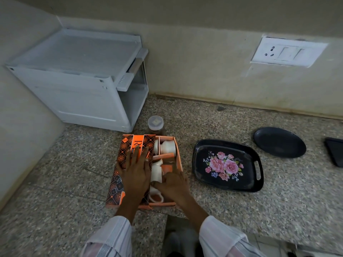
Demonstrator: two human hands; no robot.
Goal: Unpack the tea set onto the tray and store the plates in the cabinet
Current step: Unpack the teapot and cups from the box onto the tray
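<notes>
1. While the lid (130, 164) lies slid to the left over the orange box (178, 154), the left hand (134, 173) rests flat on it, fingers (137, 153) spread. Judged purpose: to hold the lid aside and steady the box.
2. Right hand (173, 184): reaching into the open right half of the box, fingers loosely curled over a white cup (156, 172). Whether they already pinch it cannot be told.
3. Tea set: white pieces in cardboard compartments. One upright piece (168, 147) at the far end, the cup in the middle, another cup (156, 196) nearest the person. None is out yet; unpacking is judged barely begun.
4. Dividers (167, 157): orange card between the pieces. They may catch a cup's handle as it is lifted.
5. Tray (199, 175): black, floral centre, just to the right of the box and bare. Placed close so that each cup travels a short way.
6. Plate (279, 141): dark, alone on the floor beyond the tray.
7. Cabinet (78, 78): white plastic unit in the left corner. Its front faces right; the door looks partly open, though I cannot be sure.
8. Jar (155, 123): clear lid, standing between box and cabinet, in the likely path of a plate.
9. Dark flat object (336, 151): at the right edge, cut off, unidentified.
10. Wall socket (287, 51): above, not involved.
11. Floor (204, 117): speckled stone, hard under crockery.
</notes>
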